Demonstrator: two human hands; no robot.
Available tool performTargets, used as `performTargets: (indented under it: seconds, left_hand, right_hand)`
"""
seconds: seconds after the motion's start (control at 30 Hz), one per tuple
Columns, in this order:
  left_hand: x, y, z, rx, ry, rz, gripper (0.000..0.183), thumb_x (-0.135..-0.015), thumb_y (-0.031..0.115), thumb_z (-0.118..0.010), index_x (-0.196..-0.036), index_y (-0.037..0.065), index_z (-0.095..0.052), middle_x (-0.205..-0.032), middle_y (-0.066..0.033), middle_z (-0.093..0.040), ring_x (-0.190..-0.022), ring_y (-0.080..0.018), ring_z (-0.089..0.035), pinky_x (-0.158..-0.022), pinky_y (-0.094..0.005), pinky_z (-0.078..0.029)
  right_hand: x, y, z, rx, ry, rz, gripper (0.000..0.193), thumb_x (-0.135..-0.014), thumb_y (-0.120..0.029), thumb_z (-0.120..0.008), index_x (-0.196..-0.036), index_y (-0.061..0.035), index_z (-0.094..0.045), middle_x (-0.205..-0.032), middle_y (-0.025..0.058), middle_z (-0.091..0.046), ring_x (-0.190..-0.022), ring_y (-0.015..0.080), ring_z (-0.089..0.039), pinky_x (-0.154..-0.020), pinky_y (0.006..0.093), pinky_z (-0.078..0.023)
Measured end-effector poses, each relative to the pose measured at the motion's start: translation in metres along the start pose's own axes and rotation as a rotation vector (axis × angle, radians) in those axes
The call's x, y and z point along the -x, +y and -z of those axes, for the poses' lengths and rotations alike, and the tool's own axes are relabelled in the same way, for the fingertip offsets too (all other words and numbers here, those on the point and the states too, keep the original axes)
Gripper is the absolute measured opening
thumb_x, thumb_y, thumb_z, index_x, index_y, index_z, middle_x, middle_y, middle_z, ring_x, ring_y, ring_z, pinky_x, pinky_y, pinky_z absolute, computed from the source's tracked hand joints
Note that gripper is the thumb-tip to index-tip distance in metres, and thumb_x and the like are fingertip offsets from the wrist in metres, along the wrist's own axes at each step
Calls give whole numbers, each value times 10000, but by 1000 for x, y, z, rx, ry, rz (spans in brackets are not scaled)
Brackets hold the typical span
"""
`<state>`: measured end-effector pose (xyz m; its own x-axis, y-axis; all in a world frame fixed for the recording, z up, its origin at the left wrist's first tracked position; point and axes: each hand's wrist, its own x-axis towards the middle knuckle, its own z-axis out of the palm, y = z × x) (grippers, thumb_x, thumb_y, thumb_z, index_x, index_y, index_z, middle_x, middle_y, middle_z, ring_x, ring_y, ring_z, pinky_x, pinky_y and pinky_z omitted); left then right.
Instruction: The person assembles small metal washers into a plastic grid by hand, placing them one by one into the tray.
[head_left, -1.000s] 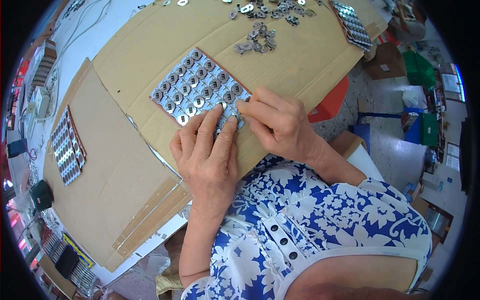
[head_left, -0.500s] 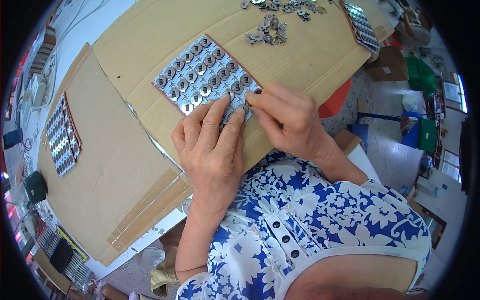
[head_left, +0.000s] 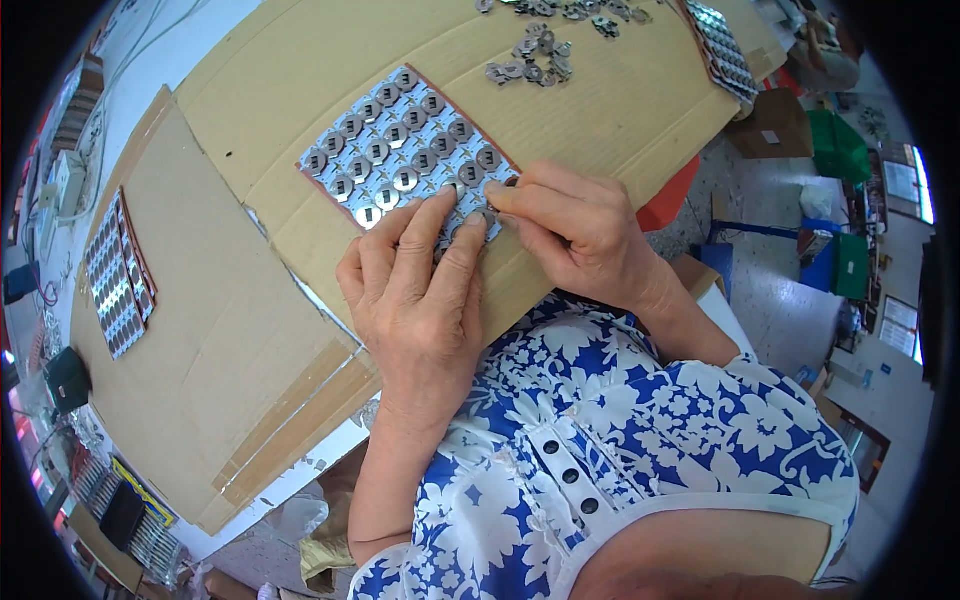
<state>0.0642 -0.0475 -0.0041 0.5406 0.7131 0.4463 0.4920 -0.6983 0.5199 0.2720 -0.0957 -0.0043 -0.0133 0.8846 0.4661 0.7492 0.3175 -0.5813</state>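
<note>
A square panel [head_left: 463,114] with a brown edge lies on the cardboard in front of me, turned at an angle. Rows of round silver metal clips [head_left: 421,160] sit on its pale, patterned face. My left hand [head_left: 425,270] rests over the panel's near corner, fingers stretched and spread, the tips touching clips there. At the right corner, my right hand [head_left: 580,220] is closed in a pinch of thumb and forefinger. Whatever lies between those fingertips is hidden. Both hands cover part of the near rows.
Loose metal clips [head_left: 535,55] lie in heaps beyond the panel. Similar panels [head_left: 115,285] are stacked at the left, and another stack [head_left: 720,50] stands at the far right. Brown cardboard [head_left: 250,330] covers the table. A carton [head_left: 775,125] and green crate [head_left: 840,150] are off to the right.
The panel and table have shifted slightly left in the picture. Both hands keep nearly the same pose, with the right fingertips still at the panel's right corner.
</note>
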Motion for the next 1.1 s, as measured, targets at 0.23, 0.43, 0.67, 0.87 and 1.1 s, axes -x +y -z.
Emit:
performTargets:
  seconds: [0.23, 0.43, 0.67, 0.87, 1.1]
  left_hand:
    - [1, 1, 0, -9, 9, 2, 295, -893, 57, -854, -1186, 90, -862, -1363, -77, -791, -1238, -287, -708, -1089, -461, -482]
    - [0, 1, 0, -14, 4, 5, 296, -887, 64, -859, -1182, 81, -857, -1360, -78, -792, -1230, -288, -712, -1081, -460, -484]
    - [1, -1, 0, -7, 11, 5, 292, -880, 61, -855, -1171, 74, -859, -1359, -83, -792, -1222, -289, -714, -1077, -461, -485]
    - [1, -2, -1, 2, 22, -1, 287, -883, 52, -843, -1169, 68, -859, -1363, -90, -791, -1223, -293, -713, -1069, -456, -484]
    - [2, -4, -1, 12, 26, -5, 315, -868, 51, -847, -1182, 72, -854, -1370, -86, -785, -1219, -295, -712, -1060, -459, -485]
  right_hand:
    - [4, -9, -2, -35, 13, -177, 271, -918, 37, -814, -1180, -22, -787, -938, 109, -726, -758, 277, -752, -640, 380, -581]
    - [1, -9, 1, -60, -19, -209, 199, -913, 22, -833, -1091, -28, -759, -871, 80, -685, -688, 189, -734, -580, 348, -549]
    - [-1, -13, -3, -17, -7, -226, 170, -903, 6, -820, -1043, -26, -729, -859, 84, -682, -708, 247, -751, -597, 377, -568]
    - [-1, -16, -4, 104, -22, -21, 194, -912, 66, -802, -1083, 13, -728, -824, 86, -612, -603, 207, -631, -531, 350, -487]
    - [1, -15, -1, 64, -43, -107, 242, -906, 60, -839, -1120, -1, -742, -816, 57, -615, -589, 158, -602, -528, 324, -466]
